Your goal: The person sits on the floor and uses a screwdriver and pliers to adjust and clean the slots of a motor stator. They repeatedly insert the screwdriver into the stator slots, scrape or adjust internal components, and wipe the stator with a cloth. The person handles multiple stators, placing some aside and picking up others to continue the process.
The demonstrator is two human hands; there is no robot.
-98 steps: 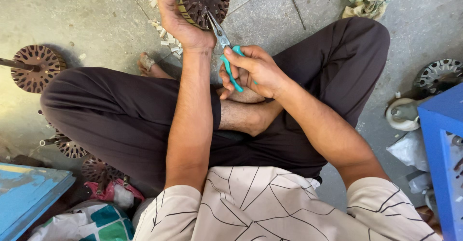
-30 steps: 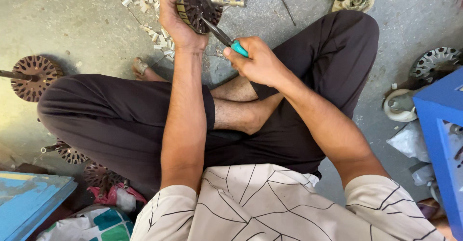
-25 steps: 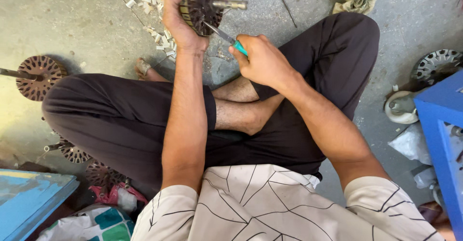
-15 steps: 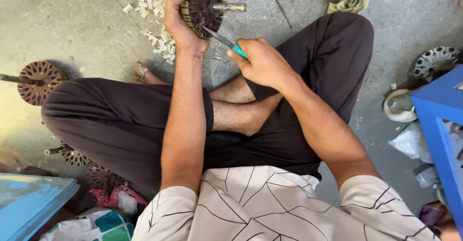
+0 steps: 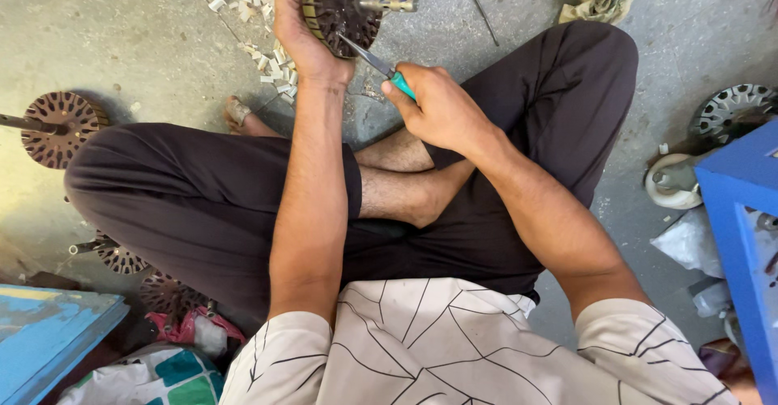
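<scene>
Left hand (image 5: 301, 28) stays clamped on the rim of the slotted rotor core (image 5: 344, 4), held upright above the concrete floor (image 5: 121, 40). Right hand (image 5: 438, 109), fingers wrapped tight around the teal-handled pliers (image 5: 381, 66), has moved in from the lap; the tip now meets the core's lower face, probably in a slot, though shadow hides it. White paper scraps (image 5: 259, 24) litter the floor beside.
</scene>
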